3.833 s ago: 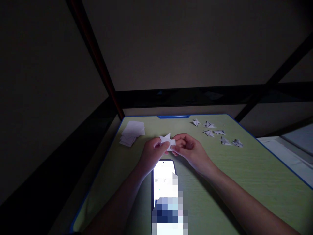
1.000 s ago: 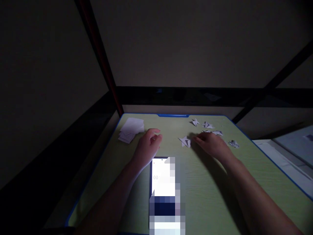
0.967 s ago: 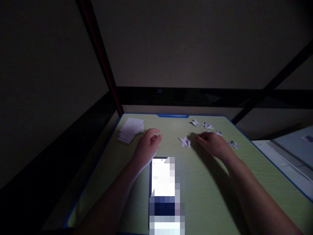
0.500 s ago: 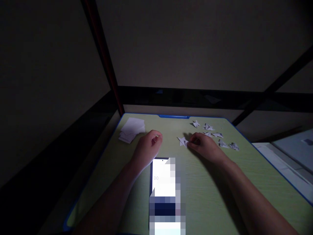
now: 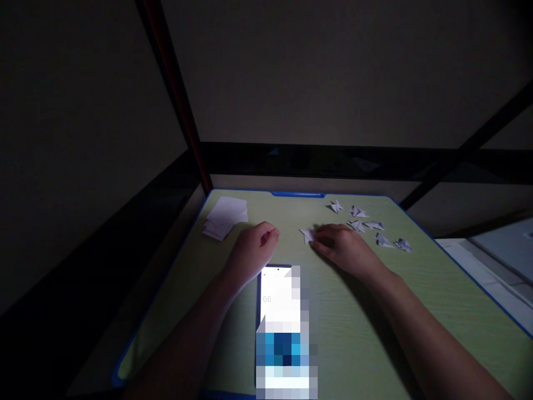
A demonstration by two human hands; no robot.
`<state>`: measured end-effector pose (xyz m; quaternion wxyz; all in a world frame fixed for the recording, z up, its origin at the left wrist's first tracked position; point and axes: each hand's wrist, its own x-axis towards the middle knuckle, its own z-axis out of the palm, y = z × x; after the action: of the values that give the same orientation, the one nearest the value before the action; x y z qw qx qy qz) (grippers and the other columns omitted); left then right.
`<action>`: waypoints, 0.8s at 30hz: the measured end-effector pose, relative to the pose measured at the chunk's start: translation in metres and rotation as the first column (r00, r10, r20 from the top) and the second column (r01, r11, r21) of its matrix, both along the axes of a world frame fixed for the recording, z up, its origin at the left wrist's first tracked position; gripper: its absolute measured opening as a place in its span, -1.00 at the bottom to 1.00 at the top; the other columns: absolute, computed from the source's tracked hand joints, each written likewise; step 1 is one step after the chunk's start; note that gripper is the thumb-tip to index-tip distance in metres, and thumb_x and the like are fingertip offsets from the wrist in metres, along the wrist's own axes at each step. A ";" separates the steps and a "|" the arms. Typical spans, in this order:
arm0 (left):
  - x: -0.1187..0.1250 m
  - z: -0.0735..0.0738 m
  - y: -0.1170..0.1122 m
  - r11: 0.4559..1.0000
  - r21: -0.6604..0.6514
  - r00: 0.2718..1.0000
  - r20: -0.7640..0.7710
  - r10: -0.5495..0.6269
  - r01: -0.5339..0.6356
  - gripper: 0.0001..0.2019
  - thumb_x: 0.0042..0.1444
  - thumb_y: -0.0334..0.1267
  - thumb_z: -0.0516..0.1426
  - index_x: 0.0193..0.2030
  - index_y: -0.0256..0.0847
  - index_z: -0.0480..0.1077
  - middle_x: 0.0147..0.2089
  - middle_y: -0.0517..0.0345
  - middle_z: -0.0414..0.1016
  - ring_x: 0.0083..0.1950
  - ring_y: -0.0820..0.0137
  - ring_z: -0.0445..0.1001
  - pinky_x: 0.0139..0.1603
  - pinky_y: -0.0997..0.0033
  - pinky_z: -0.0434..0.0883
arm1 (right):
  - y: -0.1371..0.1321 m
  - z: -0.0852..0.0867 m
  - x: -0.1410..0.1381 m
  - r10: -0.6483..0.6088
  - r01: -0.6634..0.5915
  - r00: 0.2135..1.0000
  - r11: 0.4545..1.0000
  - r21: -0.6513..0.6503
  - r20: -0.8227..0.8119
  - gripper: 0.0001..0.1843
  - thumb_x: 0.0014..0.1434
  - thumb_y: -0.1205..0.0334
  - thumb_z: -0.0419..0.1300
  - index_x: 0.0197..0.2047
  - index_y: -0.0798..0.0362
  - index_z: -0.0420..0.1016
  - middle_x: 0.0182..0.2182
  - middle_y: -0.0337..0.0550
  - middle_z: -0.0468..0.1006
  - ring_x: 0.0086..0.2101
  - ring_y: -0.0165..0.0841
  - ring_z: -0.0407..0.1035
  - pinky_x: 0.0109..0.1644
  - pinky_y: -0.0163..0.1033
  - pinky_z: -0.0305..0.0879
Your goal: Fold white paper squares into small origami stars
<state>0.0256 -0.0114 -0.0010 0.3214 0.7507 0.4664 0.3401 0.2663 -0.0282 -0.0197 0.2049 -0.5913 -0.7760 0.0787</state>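
Note:
My right hand rests low over the table, its thumb and fingers closed about the right side of a small folded paper figure. White and pointed, the figure lies on the tabletop with part of it hidden by the fingertips. My left hand is curled into a loose fist just beyond the phone, and nothing shows in it. To its left is a stack of white paper sheets, apart from the hand.
Several folded paper figures are spread at the back right of the green table. A lit phone lies at the near middle, its screen partly pixelated. Beyond the right table edge sits a pale flat object. Walls stand close behind and left.
My right hand has shifted slightly left, and its fingers have come further over the folded figure. My left hand has hardly moved. The view has tilted a little.

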 end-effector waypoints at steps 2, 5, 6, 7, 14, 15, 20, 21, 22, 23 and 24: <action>0.000 0.001 0.000 1.000 0.006 1.000 -0.019 -0.003 0.003 -0.76 0.20 -0.21 0.00 -0.39 -0.26 0.39 -0.50 0.20 0.41 -0.49 0.50 0.34 -0.48 0.53 0.15 | 0.000 0.002 -0.001 0.014 -0.014 0.999 1.000 -0.004 0.030 -0.77 0.16 0.17 0.12 -0.21 0.02 0.58 -0.22 -0.04 0.58 -0.18 -0.21 0.42 -0.07 -0.10 0.31; 0.001 0.002 -0.001 1.000 0.017 0.999 -0.043 -0.007 0.008 -0.77 0.19 -0.23 0.00 -0.40 -0.26 0.39 -0.50 0.19 0.41 -0.48 0.50 0.35 -0.47 0.52 0.15 | -0.001 0.004 -0.003 0.006 -0.005 0.998 1.000 -0.018 0.066 -0.75 0.19 0.16 0.09 -0.19 0.05 0.55 -0.24 -0.04 0.57 -0.23 -0.23 0.42 -0.11 -0.12 0.31; 0.001 0.002 -0.001 1.000 0.020 0.999 -0.048 -0.007 0.008 -0.77 0.19 -0.23 0.00 -0.40 -0.26 0.39 -0.50 0.19 0.41 -0.48 0.50 0.35 -0.47 0.52 0.15 | -0.001 0.004 -0.004 -0.002 0.004 0.998 1.000 -0.020 0.069 -0.74 0.18 0.15 0.09 -0.17 0.05 0.53 -0.25 -0.04 0.57 -0.25 -0.23 0.42 -0.13 -0.13 0.31; 0.001 0.002 -0.001 1.000 0.022 0.999 -0.053 -0.008 0.009 -0.77 0.19 -0.23 0.00 -0.40 -0.26 0.39 -0.49 0.18 0.42 -0.48 0.50 0.35 -0.47 0.52 0.16 | -0.002 0.004 -0.005 -0.015 0.016 0.998 1.000 -0.019 0.067 -0.73 0.18 0.14 0.10 -0.15 0.06 0.51 -0.25 -0.03 0.56 -0.26 -0.24 0.42 -0.14 -0.14 0.31; 0.002 0.002 -0.001 1.000 0.014 0.996 -0.083 -0.017 0.018 -0.76 0.19 -0.21 0.00 -0.42 -0.25 0.38 -0.51 0.19 0.41 -0.49 0.50 0.34 -0.48 0.52 0.13 | -0.004 0.004 -0.011 -0.067 0.068 0.997 0.998 -0.016 0.036 -0.67 0.13 0.04 0.16 -0.15 0.10 0.45 -0.26 0.01 0.52 -0.26 -0.21 0.38 -0.18 -0.13 0.31; 0.002 0.001 -0.001 1.000 0.017 0.996 -0.083 -0.019 0.020 -0.76 0.19 -0.21 0.01 -0.41 -0.25 0.39 -0.51 0.19 0.41 -0.49 0.50 0.34 -0.48 0.52 0.13 | -0.004 0.004 -0.011 -0.053 0.053 0.997 0.999 -0.009 0.049 -0.69 0.14 0.04 0.15 -0.18 0.10 0.47 -0.27 0.01 0.51 -0.26 -0.21 0.38 -0.16 -0.12 0.31; 0.000 -0.004 -0.001 0.999 0.024 0.997 -0.075 -0.022 0.024 -0.76 0.20 -0.19 0.00 -0.36 -0.24 0.41 -0.50 0.19 0.43 -0.50 0.51 0.34 -0.48 0.51 0.12 | -0.004 0.006 -0.011 -0.025 0.025 0.998 1.000 -0.009 0.058 -0.65 0.21 0.05 0.07 -0.11 0.11 0.50 -0.23 0.04 0.52 -0.22 -0.19 0.39 -0.10 -0.10 0.31; 0.000 -0.005 0.000 0.999 0.023 0.997 -0.075 -0.025 0.026 -0.76 0.20 -0.19 0.00 -0.37 -0.24 0.41 -0.50 0.20 0.42 -0.50 0.51 0.33 -0.48 0.51 0.12 | -0.004 0.005 -0.010 -0.030 0.030 0.998 1.000 -0.007 0.058 -0.63 0.21 0.06 0.07 -0.06 0.13 0.49 -0.20 0.05 0.52 -0.21 -0.19 0.39 -0.09 -0.10 0.31; 0.000 -0.006 0.000 0.999 0.021 0.997 -0.076 -0.028 0.030 -0.75 0.20 -0.19 0.00 -0.38 -0.24 0.40 -0.50 0.20 0.42 -0.50 0.51 0.33 -0.48 0.51 0.12 | -0.004 0.004 -0.009 -0.036 0.036 0.998 0.999 -0.004 0.060 -0.61 0.21 0.07 0.07 -0.01 0.14 0.46 -0.18 0.06 0.52 -0.21 -0.18 0.39 -0.08 -0.10 0.31; 0.000 -0.006 0.000 0.999 0.017 0.996 -0.079 -0.032 0.034 -0.75 0.20 -0.18 0.00 -0.39 -0.24 0.40 -0.51 0.20 0.42 -0.50 0.52 0.33 -0.48 0.51 0.12 | -0.003 0.003 -0.008 -0.043 0.043 0.997 0.999 -0.002 0.064 -0.58 0.21 0.07 0.08 0.02 0.15 0.45 -0.17 0.07 0.51 -0.21 -0.18 0.38 -0.08 -0.10 0.31; 0.000 -0.007 0.000 0.999 0.013 0.996 -0.081 -0.036 0.037 -0.74 0.20 -0.18 0.00 -0.40 -0.24 0.39 -0.51 0.20 0.41 -0.50 0.52 0.33 -0.49 0.51 0.12 | -0.003 0.002 -0.007 -0.050 0.050 0.996 0.999 -0.003 0.071 -0.56 0.21 0.06 0.08 0.04 0.15 0.43 -0.17 0.08 0.50 -0.22 -0.18 0.38 -0.08 -0.10 0.31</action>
<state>0.0259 -0.0112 -0.0076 0.3031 0.7744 0.4627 0.3070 0.2591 -0.0313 -0.0177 0.1777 -0.6135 -0.7675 0.0544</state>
